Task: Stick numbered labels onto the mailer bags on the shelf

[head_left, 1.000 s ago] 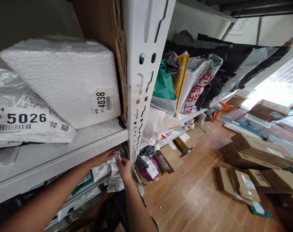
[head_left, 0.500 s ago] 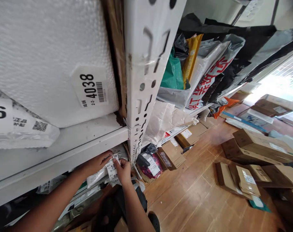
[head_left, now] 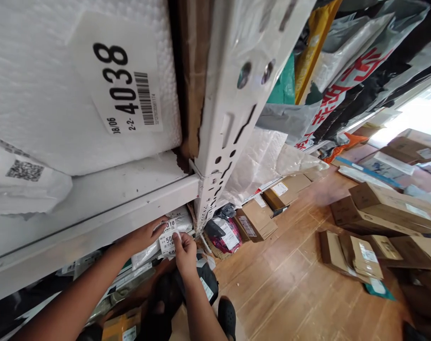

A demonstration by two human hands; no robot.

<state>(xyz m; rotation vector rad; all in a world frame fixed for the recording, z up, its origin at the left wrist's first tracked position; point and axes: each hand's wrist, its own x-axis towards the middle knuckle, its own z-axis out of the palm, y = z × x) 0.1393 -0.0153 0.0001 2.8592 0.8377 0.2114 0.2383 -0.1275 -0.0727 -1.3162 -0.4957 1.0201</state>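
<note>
Low under the shelf edge, both hands are at a strip of white number labels (head_left: 168, 241), with "50" figures printed in black. My left hand (head_left: 146, 236) is at the strip's upper left end, fingers curled round its edge. From the right, my right hand (head_left: 186, 251) pinches the strip's edge between thumb and fingers. Behind the strip lies a pale plastic-wrapped parcel (head_left: 183, 221), partly hidden by the labels and hands. Close by at upper left, a large white textured parcel (head_left: 73, 90) bears a "4038" barcode label (head_left: 125, 90).
A white slotted shelf post (head_left: 233, 109) rises beside the hands, joined to a shelf beam (head_left: 94, 222). Bagged parcels (head_left: 329, 94) fill the right shelf. Cardboard boxes (head_left: 393, 208) are stacked on the wooden floor (head_left: 272, 284). A dark shoe (head_left: 227, 315) shows below.
The view has moved nearer the shelf, so the post and the "4038" parcel look larger. Both hands remain at the label strip, the right still pinching its edge.
</note>
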